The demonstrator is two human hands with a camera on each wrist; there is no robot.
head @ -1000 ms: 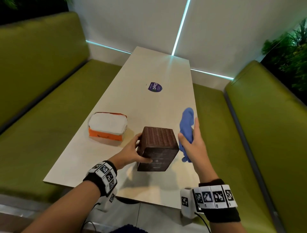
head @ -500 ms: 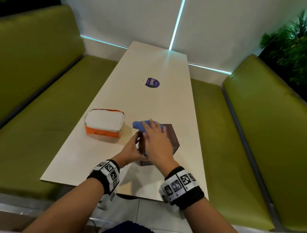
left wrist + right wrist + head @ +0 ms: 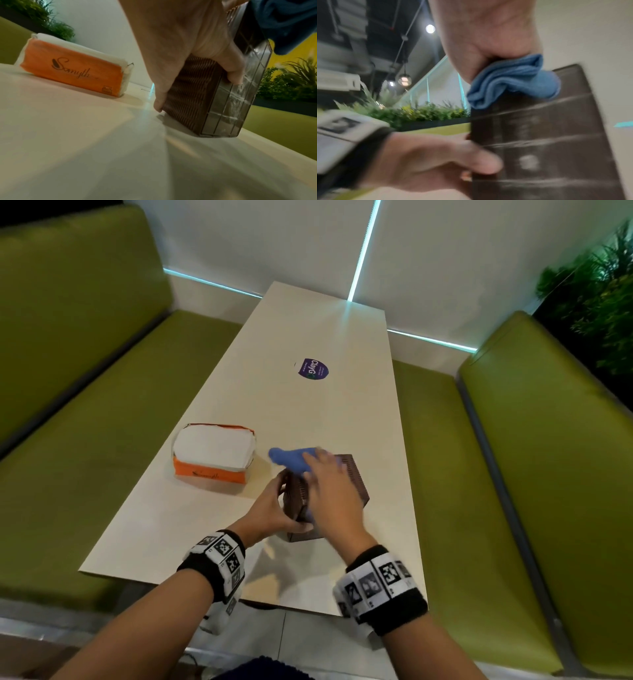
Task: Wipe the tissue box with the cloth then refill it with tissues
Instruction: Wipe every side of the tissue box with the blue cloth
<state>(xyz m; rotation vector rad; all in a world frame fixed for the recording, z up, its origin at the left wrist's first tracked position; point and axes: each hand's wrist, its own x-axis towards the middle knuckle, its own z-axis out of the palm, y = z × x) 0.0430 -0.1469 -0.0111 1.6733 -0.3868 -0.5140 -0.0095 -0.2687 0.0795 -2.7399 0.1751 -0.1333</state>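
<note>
A brown woven tissue box (image 3: 356, 481) stands tilted on the cream table (image 3: 308, 412), near its front edge. My left hand (image 3: 274, 508) grips the box's left side, thumb across the near clear panel (image 3: 228, 108). My right hand (image 3: 329, 484) lies over the top of the box and holds a blue cloth (image 3: 291, 458) against it; in the right wrist view the cloth (image 3: 510, 81) is bunched under my fingers on the box (image 3: 539, 135). An orange and white tissue pack (image 3: 214, 451) lies on the table to the left of the box, also in the left wrist view (image 3: 73, 70).
Green bench seats (image 3: 68, 422) run along both long sides of the table. A purple round sticker (image 3: 312, 368) marks the table's middle. Plants (image 3: 596, 285) stand behind the right bench. A white wall closes the far end.
My right hand came from the box's right side, cloth held upright, onto the top of the box. Since half a second ago the hands have barely moved.
</note>
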